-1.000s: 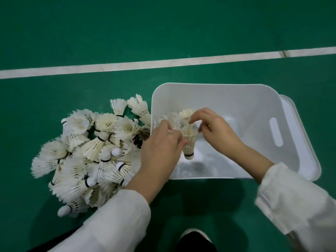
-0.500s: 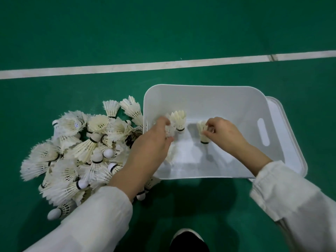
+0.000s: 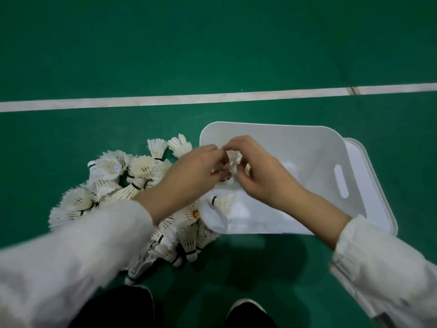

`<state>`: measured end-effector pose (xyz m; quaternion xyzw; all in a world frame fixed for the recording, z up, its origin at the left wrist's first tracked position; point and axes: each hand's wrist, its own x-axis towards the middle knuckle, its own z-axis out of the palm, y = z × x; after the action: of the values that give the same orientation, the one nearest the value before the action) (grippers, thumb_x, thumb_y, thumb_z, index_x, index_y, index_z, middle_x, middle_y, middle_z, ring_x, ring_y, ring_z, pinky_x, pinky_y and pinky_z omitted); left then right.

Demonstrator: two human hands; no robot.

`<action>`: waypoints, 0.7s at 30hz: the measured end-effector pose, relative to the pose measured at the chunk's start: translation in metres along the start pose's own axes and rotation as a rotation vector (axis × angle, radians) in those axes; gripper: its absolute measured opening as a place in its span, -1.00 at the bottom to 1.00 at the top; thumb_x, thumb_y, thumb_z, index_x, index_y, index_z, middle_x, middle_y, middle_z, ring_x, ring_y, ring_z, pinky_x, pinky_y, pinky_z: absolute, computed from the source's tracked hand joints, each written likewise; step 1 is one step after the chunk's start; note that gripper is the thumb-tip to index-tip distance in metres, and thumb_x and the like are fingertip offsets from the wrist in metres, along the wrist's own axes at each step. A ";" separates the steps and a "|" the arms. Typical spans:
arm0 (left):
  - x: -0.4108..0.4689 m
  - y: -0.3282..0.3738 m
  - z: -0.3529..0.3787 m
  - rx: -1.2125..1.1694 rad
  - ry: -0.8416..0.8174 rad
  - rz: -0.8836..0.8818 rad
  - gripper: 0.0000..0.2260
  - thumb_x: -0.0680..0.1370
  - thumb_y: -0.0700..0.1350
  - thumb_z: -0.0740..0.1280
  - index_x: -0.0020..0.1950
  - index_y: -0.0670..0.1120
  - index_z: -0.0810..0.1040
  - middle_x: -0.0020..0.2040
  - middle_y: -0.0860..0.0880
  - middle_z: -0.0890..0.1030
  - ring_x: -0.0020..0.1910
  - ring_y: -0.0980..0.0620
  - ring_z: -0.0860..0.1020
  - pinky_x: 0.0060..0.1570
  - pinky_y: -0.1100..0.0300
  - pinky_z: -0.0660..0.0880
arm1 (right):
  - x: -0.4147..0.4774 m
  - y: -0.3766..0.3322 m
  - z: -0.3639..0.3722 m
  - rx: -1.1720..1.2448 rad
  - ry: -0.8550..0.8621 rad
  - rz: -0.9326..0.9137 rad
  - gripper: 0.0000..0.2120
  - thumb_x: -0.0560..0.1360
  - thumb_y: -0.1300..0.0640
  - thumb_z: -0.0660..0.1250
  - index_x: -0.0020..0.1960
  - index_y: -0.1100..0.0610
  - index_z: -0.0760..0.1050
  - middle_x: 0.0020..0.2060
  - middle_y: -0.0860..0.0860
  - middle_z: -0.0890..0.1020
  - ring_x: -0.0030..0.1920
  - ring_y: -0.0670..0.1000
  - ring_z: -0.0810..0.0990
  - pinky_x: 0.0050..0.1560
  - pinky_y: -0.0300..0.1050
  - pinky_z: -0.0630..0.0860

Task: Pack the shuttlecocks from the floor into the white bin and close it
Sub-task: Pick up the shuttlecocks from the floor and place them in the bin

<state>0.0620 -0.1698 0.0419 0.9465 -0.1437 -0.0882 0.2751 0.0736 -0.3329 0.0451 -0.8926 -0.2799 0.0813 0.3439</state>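
Holding shuttlecock [image 3: 233, 162] over white bin [image 3: 307, 147], another shuttlecock [image 3: 222, 203] inside

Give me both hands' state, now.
Left hand: pinched on a shuttlecock over the white bin.
Right hand: pinched on the same shuttlecock.

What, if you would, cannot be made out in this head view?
- How many shuttlecocks the hands hold: left hand and right hand cover them.
- Part of the pile: left sleeve hides it.
- Lid: mostly behind the white bin.
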 end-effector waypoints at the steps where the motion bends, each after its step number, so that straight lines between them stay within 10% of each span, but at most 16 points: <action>1: 0.000 -0.002 -0.012 0.014 -0.032 0.013 -0.86 0.51 -0.04 0.32 -0.01 -0.08 0.53 -0.10 0.01 0.52 -0.10 0.03 0.48 -0.10 0.10 0.44 | 0.004 -0.011 0.000 0.029 -0.042 0.006 -0.63 0.47 0.27 0.23 0.27 0.11 0.35 0.13 0.00 0.50 -0.13 0.00 0.54 -0.15 -0.10 0.50; 7: -0.043 -0.044 -0.087 -0.007 -0.069 -0.001 -0.88 0.48 -0.04 0.36 -0.04 -0.04 0.56 -0.20 0.07 0.50 -0.26 0.23 0.42 -0.30 0.39 0.29 | 0.035 -0.066 0.024 -0.016 -0.170 -0.033 -0.64 0.51 0.11 0.29 0.28 0.11 0.35 0.11 0.04 0.56 -0.11 -0.04 0.52 -0.11 -0.21 0.39; 16: -0.132 -0.144 -0.058 -0.074 0.106 -0.318 -0.72 0.50 -0.09 0.33 0.20 0.02 0.41 0.06 0.12 0.45 -0.23 0.13 0.50 -0.19 0.24 0.44 | 0.064 -0.101 0.122 -0.238 -0.243 0.024 -0.85 0.53 0.18 0.20 0.01 0.24 0.49 -0.01 0.11 0.51 -0.02 0.13 0.51 -0.07 -0.02 0.39; 21: -0.155 -0.183 -0.004 -0.038 -0.002 -0.552 -0.83 0.55 -0.04 0.25 0.02 -0.10 0.54 -0.01 -0.03 0.56 -0.12 0.03 0.51 -0.10 0.16 0.45 | 0.061 -0.088 0.142 -0.340 -0.251 0.077 -0.84 0.54 0.17 0.17 -0.01 0.24 0.47 -0.04 0.11 0.53 -0.07 0.14 0.52 -0.20 -0.07 0.34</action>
<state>-0.0423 0.0297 -0.0410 0.9445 0.1211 -0.1635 0.2580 0.0366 -0.1649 -0.0004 -0.9307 -0.2960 0.1562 0.1474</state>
